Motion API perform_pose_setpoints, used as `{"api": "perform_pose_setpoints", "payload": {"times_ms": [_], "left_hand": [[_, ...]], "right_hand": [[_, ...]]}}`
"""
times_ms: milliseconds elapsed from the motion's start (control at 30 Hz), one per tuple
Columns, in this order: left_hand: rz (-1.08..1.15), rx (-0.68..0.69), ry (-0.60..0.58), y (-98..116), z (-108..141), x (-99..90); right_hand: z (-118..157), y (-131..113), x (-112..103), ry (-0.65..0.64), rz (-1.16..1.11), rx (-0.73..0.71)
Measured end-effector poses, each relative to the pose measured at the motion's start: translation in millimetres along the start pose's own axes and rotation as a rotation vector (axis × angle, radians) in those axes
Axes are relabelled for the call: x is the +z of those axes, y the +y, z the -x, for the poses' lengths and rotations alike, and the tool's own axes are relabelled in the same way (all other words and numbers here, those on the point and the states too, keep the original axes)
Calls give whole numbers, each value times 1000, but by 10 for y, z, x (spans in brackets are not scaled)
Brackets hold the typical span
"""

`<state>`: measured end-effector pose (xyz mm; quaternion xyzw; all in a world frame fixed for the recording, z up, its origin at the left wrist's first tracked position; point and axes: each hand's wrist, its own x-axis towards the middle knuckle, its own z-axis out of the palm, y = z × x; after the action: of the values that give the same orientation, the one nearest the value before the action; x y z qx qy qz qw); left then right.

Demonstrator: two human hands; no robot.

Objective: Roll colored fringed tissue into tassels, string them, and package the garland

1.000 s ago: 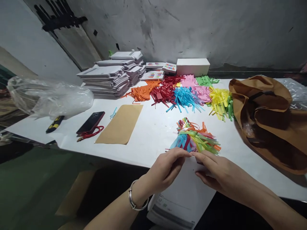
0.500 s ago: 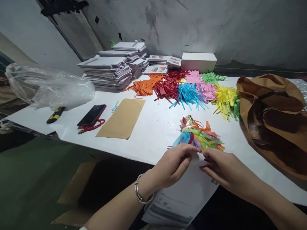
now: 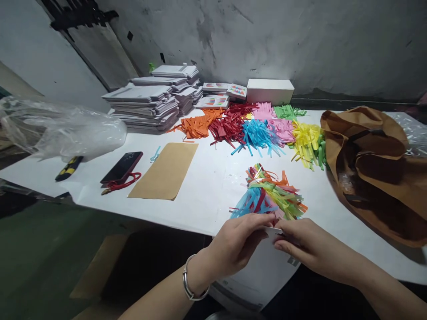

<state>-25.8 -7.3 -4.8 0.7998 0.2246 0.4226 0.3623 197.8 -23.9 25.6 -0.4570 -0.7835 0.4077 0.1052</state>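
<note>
My left hand (image 3: 235,244) pinches the upper edge of a flat white printed card sheet (image 3: 256,280), which hangs down in front of the table edge. My right hand (image 3: 312,244) grips the same upper edge a little to the right, thumb and fingers closed on it. A small corner of the sheet sticks up between the two hands. Just beyond my fingers lies a tied bunch of multicoloured paper strips (image 3: 275,191), blue, red, yellow, green and orange. A silver bangle (image 3: 187,280) circles my left wrist.
Bundles of strips in orange (image 3: 195,126), blue (image 3: 256,133) and yellow (image 3: 306,138) lie behind. Flat white stacks (image 3: 140,109) and a white box (image 3: 270,91) stand by the wall. A brown bag (image 3: 367,129) is right; a phone (image 3: 122,168), brown envelope (image 3: 167,171) and cutter (image 3: 69,169) left.
Both hands have come slightly lower and nearer with the sheet, and the sheet's top corner now shows between the fingers. The view has shifted a little.
</note>
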Motion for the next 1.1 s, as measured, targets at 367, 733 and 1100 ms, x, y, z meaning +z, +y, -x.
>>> {"api": "perform_pose_setpoints", "payload": {"times_ms": [367,733,1100], "left_hand": [[34,-396,-18,101,-19,-54],[150,-512,61,127,135,-215],[341,-558,322,159,1075,-1130]], "right_hand": [[-68,-36,-46,-66,43,-43],[-332,-207,132,-27,200,-57],[-768,-614,403,-14,404,-483]]}}
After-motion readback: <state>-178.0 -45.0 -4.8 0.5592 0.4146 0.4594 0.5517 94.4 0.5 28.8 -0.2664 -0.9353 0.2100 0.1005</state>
